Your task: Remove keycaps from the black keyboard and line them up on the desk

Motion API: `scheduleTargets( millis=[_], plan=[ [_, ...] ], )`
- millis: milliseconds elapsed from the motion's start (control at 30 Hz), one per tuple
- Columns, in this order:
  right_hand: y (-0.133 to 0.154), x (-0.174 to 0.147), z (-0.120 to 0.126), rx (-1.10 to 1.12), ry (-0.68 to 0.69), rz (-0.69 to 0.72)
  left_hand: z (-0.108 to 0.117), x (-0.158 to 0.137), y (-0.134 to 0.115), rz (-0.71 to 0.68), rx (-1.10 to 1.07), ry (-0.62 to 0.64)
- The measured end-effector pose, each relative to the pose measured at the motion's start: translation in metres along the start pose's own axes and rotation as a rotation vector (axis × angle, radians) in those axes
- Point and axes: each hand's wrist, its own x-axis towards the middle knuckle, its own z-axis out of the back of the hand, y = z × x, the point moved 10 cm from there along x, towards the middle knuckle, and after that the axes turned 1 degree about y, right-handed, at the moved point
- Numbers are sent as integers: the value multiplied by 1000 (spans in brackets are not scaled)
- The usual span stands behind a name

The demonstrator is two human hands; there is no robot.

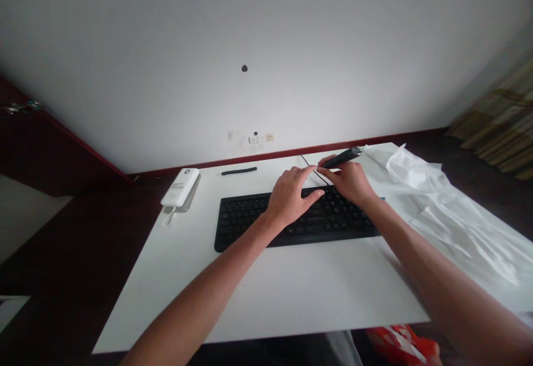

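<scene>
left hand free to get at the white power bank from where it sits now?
Probably yes. The left hand rests on the keyboard, fingers loose, holding nothing. The power bank lies on the table to its left, with only bare tabletop between. The right hand holds the dark pen-like tool, well clear.

Matt black plastic keyboard (pixel 250 224) (smooth white table (pixel 291 288))

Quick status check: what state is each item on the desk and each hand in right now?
Keyboard: flat on the white table, partly under both hands.
Left hand: resting on the keys, holding nothing.
Right hand: gripping a dark pen-like tool, tip toward the keyboard's far edge.
Power bank: lying flat, untouched.
White plastic sheet: crumpled, draped over the right side.
</scene>
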Motion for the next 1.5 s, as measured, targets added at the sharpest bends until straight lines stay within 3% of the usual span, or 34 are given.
scheduleTargets(
  millis=[233,433,500,567,700,833,933,1133,1267,1500],
  plan=[
    [51,-19,-39,-64,126,230,28,-13,-15,-85,-120,-12],
    [82,-39,-66,-48,198,383,48,-34,-4,-77,-91,-80],
    [84,-42,-75,-13,231,370,59,-37,5,-57,-157,-123],
    [79,-40,-78,8,242,325,74,-38,24,20,-273,-176],
    [61,-30,-73,-39,220,273,105,-46,88,260,-652,-270],
    [57,-28,-77,-77,226,289,124,-72,147,415,-873,-390],
    [76,-38,-96,-97,294,401,125,-94,173,486,-886,-477],
    [98,-52,-122,-140,399,537,119,-105,187,506,-845,-533],
    [97,-43,-125,-147,453,528,114,-103,191,499,-841,-498],
    [96,-17,-142,-210,707,372,112,-106,202,565,-876,-531]
  ],
)
